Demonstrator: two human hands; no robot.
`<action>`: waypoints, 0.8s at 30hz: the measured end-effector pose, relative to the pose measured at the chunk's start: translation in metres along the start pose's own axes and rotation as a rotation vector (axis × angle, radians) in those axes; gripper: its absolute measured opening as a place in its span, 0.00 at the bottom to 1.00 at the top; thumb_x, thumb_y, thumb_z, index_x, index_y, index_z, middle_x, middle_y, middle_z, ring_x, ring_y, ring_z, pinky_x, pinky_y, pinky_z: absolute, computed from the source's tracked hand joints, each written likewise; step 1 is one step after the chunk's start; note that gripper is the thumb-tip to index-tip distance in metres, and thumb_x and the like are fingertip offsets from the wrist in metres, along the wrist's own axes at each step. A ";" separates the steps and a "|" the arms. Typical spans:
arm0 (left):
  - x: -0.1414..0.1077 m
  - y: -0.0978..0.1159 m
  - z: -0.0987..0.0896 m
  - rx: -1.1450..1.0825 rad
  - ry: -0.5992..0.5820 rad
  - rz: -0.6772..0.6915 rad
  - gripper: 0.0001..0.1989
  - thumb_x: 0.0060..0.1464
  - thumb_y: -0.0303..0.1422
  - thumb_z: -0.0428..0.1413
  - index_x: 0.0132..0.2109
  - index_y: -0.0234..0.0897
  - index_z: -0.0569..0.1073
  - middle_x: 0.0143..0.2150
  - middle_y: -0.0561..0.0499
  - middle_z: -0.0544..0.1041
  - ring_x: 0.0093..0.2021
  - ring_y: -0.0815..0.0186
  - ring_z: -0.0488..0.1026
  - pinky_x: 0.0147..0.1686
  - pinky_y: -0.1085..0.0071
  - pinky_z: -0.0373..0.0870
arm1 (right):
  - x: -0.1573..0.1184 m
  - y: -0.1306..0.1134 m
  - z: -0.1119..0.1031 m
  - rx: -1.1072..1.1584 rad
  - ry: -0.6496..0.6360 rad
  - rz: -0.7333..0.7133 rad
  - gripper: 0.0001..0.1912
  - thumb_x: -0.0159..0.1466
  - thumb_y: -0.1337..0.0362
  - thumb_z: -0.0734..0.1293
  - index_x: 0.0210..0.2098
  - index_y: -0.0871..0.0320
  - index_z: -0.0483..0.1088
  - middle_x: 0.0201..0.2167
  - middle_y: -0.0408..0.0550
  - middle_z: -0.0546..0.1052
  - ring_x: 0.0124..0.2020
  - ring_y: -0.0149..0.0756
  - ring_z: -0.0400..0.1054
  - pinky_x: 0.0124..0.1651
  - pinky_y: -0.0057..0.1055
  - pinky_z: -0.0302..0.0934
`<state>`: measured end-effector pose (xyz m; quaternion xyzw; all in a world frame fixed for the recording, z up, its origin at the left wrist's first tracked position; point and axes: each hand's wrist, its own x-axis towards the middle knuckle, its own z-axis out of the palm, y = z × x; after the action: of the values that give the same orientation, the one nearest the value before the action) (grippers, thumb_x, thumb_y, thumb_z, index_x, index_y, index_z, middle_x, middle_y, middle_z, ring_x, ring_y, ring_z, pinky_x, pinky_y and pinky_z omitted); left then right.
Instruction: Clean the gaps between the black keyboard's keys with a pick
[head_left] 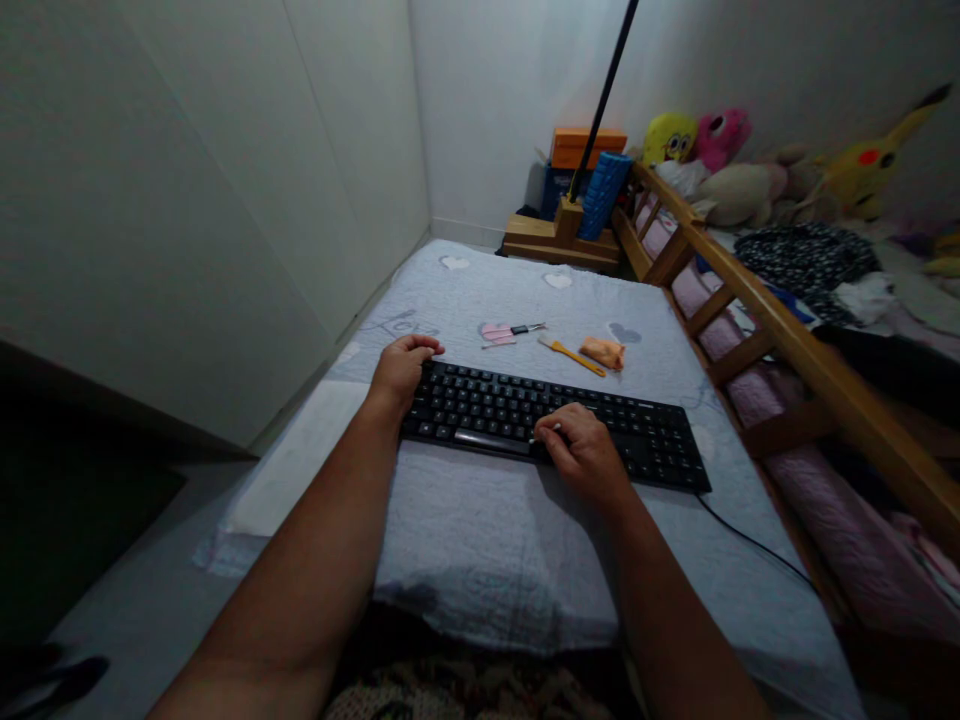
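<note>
At the left, the left hand [405, 368] is at the end of a black keyboard [487, 405], fingers bent in by its far corner. It is probably there to steady the keyboard, which lies flat on a soft patterned cover [487, 550] and could slide. Whether those fingers clamp the edge or only rest against it, I cannot tell. Beyond the keyboard, from left to right, lie 4 small things: a thin white stick [499, 345], a dark tool [527, 329] with a metallic end, a yellow brush [574, 357] and a crumpled orange bundle [602, 352]. They seem set there to be near both hands without crowding the keys. The right hand [581, 445] pinches a cotton swab [532, 440] between thumb and fingers, with a white tip sticking out to the left; so short a hold seems chosen for fine control. Farther right, the cable [757, 545] runs from the keyboard's near edge, clear of both hands.

As for the keyboard against the grips, its left end is at the left hand, and the space bar [491, 441] lies between the 2 hands, its right end just beside the swab's tip. Whether tip and keys touch is unclear. The number pad [679, 445] lies right of the right hand.
</note>
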<state>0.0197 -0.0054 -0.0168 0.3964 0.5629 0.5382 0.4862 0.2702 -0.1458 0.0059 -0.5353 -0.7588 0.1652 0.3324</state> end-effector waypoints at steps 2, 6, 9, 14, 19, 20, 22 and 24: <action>-0.001 0.000 0.000 -0.002 -0.004 0.002 0.05 0.42 0.26 0.57 0.31 0.36 0.75 0.32 0.49 0.79 0.34 0.63 0.73 0.42 0.66 0.66 | -0.001 0.001 -0.002 -0.006 0.002 0.008 0.11 0.66 0.68 0.61 0.32 0.57 0.74 0.31 0.50 0.78 0.38 0.42 0.69 0.43 0.40 0.59; -0.001 0.000 0.000 -0.001 -0.006 -0.004 0.05 0.41 0.27 0.56 0.31 0.37 0.74 0.32 0.49 0.79 0.34 0.63 0.72 0.42 0.67 0.66 | -0.002 0.002 -0.006 -0.016 0.011 0.033 0.10 0.66 0.68 0.62 0.31 0.56 0.73 0.31 0.49 0.77 0.38 0.42 0.69 0.44 0.40 0.59; -0.001 0.000 0.000 0.005 -0.008 -0.004 0.06 0.41 0.27 0.57 0.31 0.37 0.74 0.33 0.48 0.79 0.35 0.63 0.72 0.43 0.66 0.66 | -0.002 0.004 -0.007 -0.015 0.011 0.048 0.10 0.65 0.68 0.62 0.30 0.56 0.73 0.31 0.49 0.77 0.38 0.41 0.69 0.44 0.39 0.58; -0.002 0.001 0.000 0.014 -0.009 0.003 0.06 0.41 0.28 0.57 0.31 0.36 0.74 0.33 0.48 0.79 0.35 0.63 0.72 0.43 0.66 0.66 | -0.002 0.004 -0.008 -0.009 0.009 0.049 0.10 0.66 0.68 0.62 0.31 0.56 0.73 0.31 0.49 0.78 0.39 0.42 0.69 0.45 0.40 0.59; -0.003 0.002 0.000 0.016 -0.005 -0.002 0.06 0.41 0.28 0.57 0.31 0.37 0.74 0.33 0.48 0.79 0.35 0.62 0.73 0.43 0.66 0.66 | -0.001 0.005 -0.006 -0.016 0.039 0.047 0.10 0.67 0.67 0.62 0.32 0.55 0.74 0.32 0.49 0.78 0.40 0.43 0.69 0.45 0.41 0.61; -0.003 0.002 0.000 0.015 -0.004 -0.002 0.06 0.41 0.27 0.57 0.31 0.36 0.74 0.33 0.48 0.79 0.35 0.63 0.73 0.43 0.66 0.66 | 0.000 0.006 -0.006 -0.018 0.047 0.046 0.09 0.67 0.67 0.63 0.32 0.55 0.74 0.32 0.49 0.78 0.40 0.43 0.69 0.46 0.41 0.61; -0.002 0.001 0.000 0.010 -0.004 -0.004 0.06 0.41 0.27 0.57 0.31 0.36 0.74 0.33 0.48 0.79 0.35 0.63 0.73 0.43 0.66 0.66 | 0.000 0.007 -0.005 -0.024 0.059 0.047 0.09 0.67 0.67 0.63 0.33 0.55 0.74 0.33 0.49 0.79 0.41 0.43 0.69 0.46 0.41 0.61; -0.002 0.001 0.000 0.006 -0.005 -0.007 0.06 0.41 0.27 0.57 0.31 0.36 0.74 0.33 0.48 0.79 0.35 0.63 0.73 0.43 0.66 0.66 | 0.000 0.008 -0.005 -0.033 0.064 0.050 0.09 0.67 0.67 0.63 0.34 0.55 0.75 0.34 0.50 0.79 0.41 0.44 0.69 0.46 0.41 0.61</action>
<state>0.0199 -0.0073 -0.0154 0.3972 0.5648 0.5337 0.4882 0.2788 -0.1432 0.0044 -0.5646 -0.7366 0.1437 0.3434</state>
